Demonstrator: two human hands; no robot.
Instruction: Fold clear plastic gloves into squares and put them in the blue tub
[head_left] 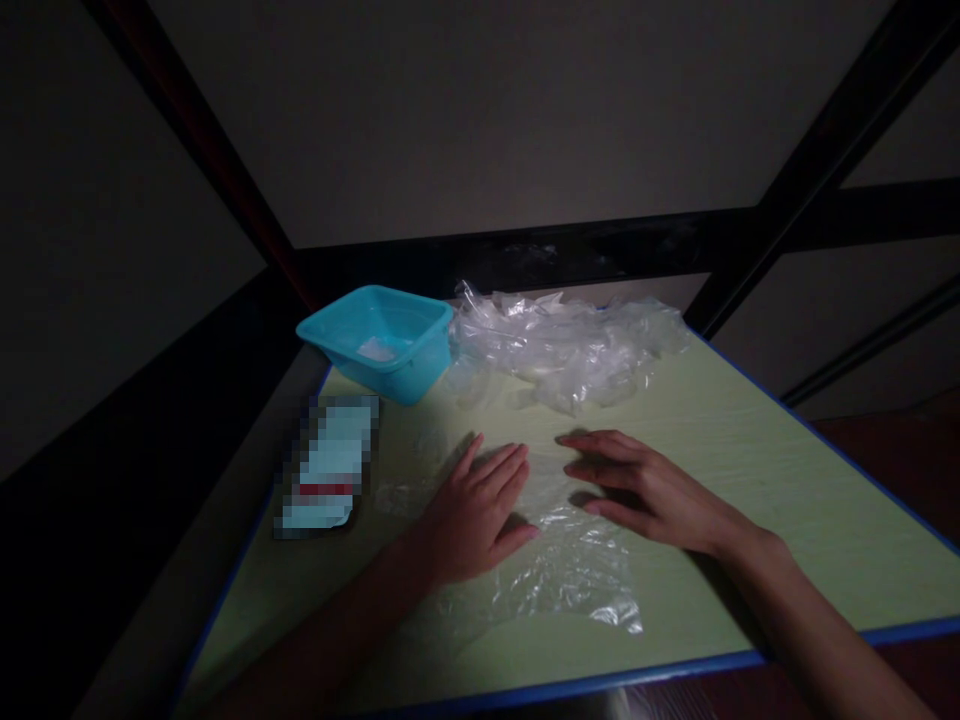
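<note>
A clear plastic bag point(555, 570) lies spread on the pale green table in front of me. My left hand point(480, 510) rests flat on it, palm down, fingers stretched out and thumb apart. To the right, my right hand point(630, 485) hovers or rests at the bag's right edge with its fingers spread; whether it touches the plastic I cannot tell. Behind both hands is a crumpled heap of clear plastic bags point(570, 345).
A turquoise basin point(420, 365) with a small whitish piece inside stands at the back left, beside the heap. A blurred-out flat object point(330, 465) lies at the left edge. The table point(810, 540) has a blue rim, and a wall rises behind it.
</note>
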